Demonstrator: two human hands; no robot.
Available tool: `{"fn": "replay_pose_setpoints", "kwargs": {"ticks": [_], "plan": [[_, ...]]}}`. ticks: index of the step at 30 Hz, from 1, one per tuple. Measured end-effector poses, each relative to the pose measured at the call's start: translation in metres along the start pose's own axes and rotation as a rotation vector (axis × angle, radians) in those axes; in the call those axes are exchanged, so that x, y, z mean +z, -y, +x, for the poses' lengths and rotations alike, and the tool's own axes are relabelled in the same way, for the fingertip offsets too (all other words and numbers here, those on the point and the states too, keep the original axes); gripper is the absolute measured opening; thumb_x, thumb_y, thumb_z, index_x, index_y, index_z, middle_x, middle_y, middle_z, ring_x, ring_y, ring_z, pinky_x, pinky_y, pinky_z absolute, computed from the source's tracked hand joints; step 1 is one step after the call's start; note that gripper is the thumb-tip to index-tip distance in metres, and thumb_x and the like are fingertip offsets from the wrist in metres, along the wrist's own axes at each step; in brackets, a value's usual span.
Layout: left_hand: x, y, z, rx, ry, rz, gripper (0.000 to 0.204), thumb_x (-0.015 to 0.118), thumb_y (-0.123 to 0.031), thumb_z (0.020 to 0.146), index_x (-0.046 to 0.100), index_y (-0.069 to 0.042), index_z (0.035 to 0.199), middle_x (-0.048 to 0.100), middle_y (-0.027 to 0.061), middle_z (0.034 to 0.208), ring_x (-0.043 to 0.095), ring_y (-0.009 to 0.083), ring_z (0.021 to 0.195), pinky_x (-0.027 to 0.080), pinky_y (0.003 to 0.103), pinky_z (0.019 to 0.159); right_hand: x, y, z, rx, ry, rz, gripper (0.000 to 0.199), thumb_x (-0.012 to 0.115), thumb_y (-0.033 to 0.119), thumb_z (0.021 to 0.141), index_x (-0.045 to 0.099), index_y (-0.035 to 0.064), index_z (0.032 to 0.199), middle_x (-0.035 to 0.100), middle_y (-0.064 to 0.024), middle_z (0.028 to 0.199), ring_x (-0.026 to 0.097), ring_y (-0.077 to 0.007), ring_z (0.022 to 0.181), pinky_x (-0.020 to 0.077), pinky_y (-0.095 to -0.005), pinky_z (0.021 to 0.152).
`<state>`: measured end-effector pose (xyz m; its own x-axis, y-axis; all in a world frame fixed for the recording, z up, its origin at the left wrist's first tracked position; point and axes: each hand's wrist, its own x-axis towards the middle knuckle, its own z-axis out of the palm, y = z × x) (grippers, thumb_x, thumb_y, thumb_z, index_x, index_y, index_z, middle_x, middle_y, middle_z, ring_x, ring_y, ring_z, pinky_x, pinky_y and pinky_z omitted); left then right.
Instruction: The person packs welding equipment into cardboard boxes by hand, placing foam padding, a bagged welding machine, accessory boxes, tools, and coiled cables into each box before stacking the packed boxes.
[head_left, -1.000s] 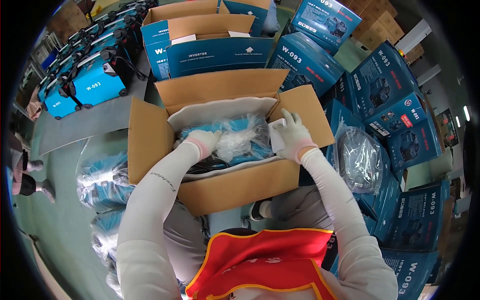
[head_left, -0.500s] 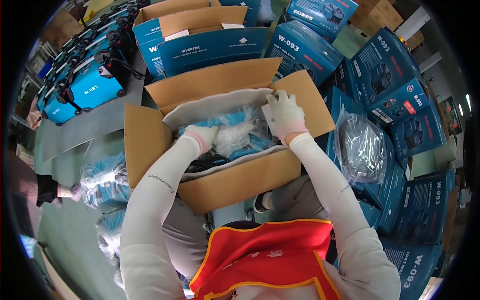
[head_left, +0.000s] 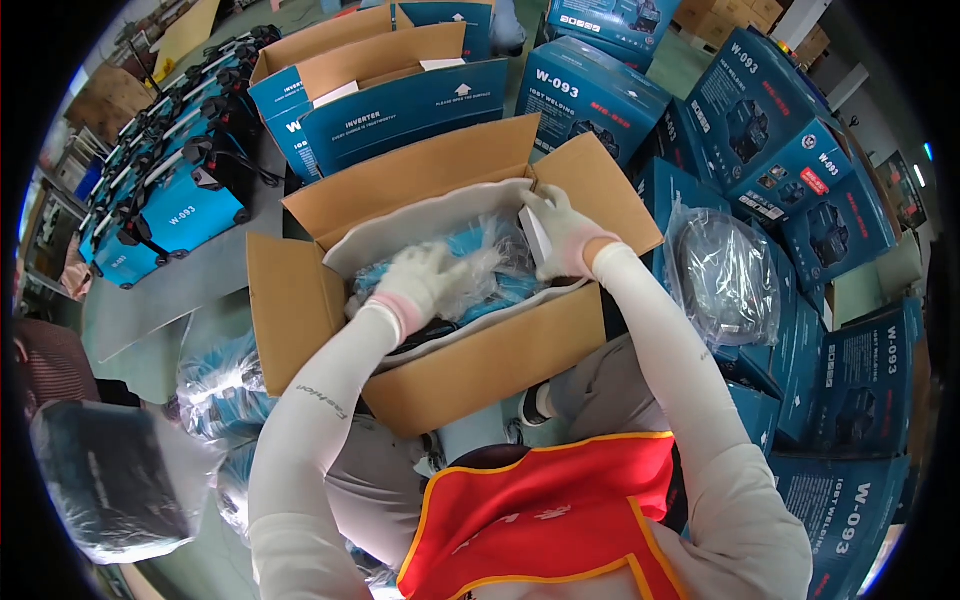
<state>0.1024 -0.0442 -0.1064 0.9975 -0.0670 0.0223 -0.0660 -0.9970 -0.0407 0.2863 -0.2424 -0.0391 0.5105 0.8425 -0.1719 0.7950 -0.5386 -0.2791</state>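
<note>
An open cardboard box [head_left: 480,372] stands before me with its flaps folded out and a white foam liner [head_left: 430,218] inside. In it lies a blue machine [head_left: 465,243] wrapped in clear plastic, with dark cable partly visible beside it. My gloved left hand [head_left: 415,280] rests on the wrapping with its fingers stretched out. At the box's right end, my gloved right hand [head_left: 563,235] grips a flat white carton [head_left: 535,238], which stands upright between the liner and the machine. The carton's lower part is hidden.
Blue printed boxes [head_left: 592,97] are stacked behind and to the right. A bagged dark item [head_left: 725,275] lies on the right-hand boxes. Blue machines [head_left: 185,220] line a grey table at left. Plastic-wrapped units [head_left: 222,385] sit at left, beside a large black wrapped item [head_left: 120,480].
My left hand has moved right onto the wrapping, and its fingers have spread. My right hand stays at the white carton. A black wrapped item has come into view at lower left.
</note>
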Motion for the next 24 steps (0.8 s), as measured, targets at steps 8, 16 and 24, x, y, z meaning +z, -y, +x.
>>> {"fn": "replay_pose_setpoints", "kwargs": {"ticks": [8, 16, 24], "plan": [[0.048, -0.025, 0.017, 0.080, -0.015, 0.016, 0.041, 0.051, -0.020, 0.090, 0.059, -0.016, 0.131, 0.047, 0.0104, 0.139, 0.044, 0.0309, 0.130, 0.031, 0.047, 0.110, 0.034, 0.004, -0.002, -0.301, -0.023, -0.173, 0.082, 0.079, 0.023, 0.066, 0.044, 0.0134, 0.140, 0.053, -0.0090, 0.134, 0.050, -0.0374, 0.121, 0.0459, -0.0413, 0.101], [0.006, -0.037, 0.026, 0.083, 0.112, -0.146, 0.044, 0.056, -0.025, 0.092, 0.056, -0.001, 0.128, 0.051, 0.0144, 0.137, 0.050, 0.0310, 0.126, 0.038, 0.043, 0.106, 0.010, -0.023, 0.024, -0.079, 0.160, -0.154, 0.061, 0.064, 0.050, 0.081, 0.059, 0.0107, 0.128, 0.058, -0.0123, 0.129, 0.050, -0.0318, 0.122, 0.0397, -0.0397, 0.105], [0.038, -0.082, 0.074, -0.577, -0.008, -1.204, 0.065, 0.070, -0.044, 0.082, 0.058, 0.009, 0.118, 0.065, 0.0275, 0.113, 0.063, 0.0384, 0.107, 0.048, 0.040, 0.094, -0.006, -0.030, 0.031, -0.209, 0.045, 0.122, 0.047, 0.057, 0.046, 0.088, 0.066, 0.0086, 0.114, 0.064, -0.0145, 0.118, 0.056, -0.0341, 0.114, 0.0415, -0.0416, 0.101]]}}
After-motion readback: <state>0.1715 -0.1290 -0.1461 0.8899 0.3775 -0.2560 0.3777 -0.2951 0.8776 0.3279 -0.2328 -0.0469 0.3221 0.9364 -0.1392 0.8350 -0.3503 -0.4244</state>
